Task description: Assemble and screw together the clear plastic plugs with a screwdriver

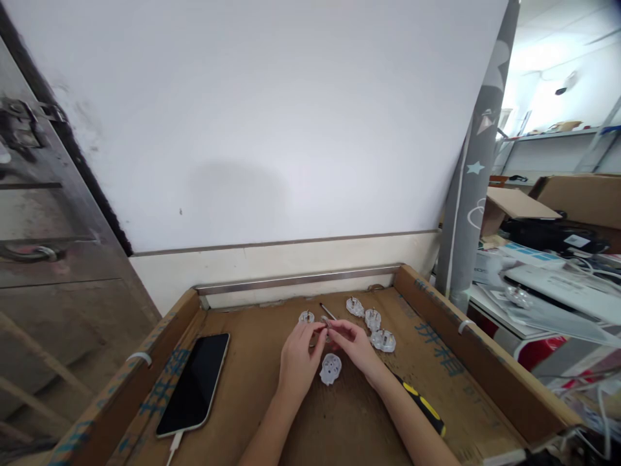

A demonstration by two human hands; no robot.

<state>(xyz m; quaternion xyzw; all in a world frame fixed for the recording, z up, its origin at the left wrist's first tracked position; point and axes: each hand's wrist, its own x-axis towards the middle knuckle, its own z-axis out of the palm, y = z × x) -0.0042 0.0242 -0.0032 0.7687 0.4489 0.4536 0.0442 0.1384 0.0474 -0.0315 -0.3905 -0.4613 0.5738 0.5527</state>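
Note:
My left hand (301, 353) and my right hand (356, 349) meet over the cardboard, fingertips pinched together around a small greyish piece (326, 321). Fingers cover most of it, so its kind is unclear. Just below them lies a white plug shell (330, 368), its round inner side facing up. A clear plug (306, 316) with metal pins sits behind my left fingers. Beyond my right hand are a plug (355, 307), another plug (372, 319) and a third plug (383, 340), pins showing. Under my right forearm runs a screwdriver (421, 404) with a yellow and black handle.
The cardboard work surface (257, 388) has raised sides, including the right edge (478, 349), and a metal strip (301, 279) at the back. A phone (195, 383) with a white cable lies at left. A grey curtain (478, 155) hangs at right beside a cluttered table.

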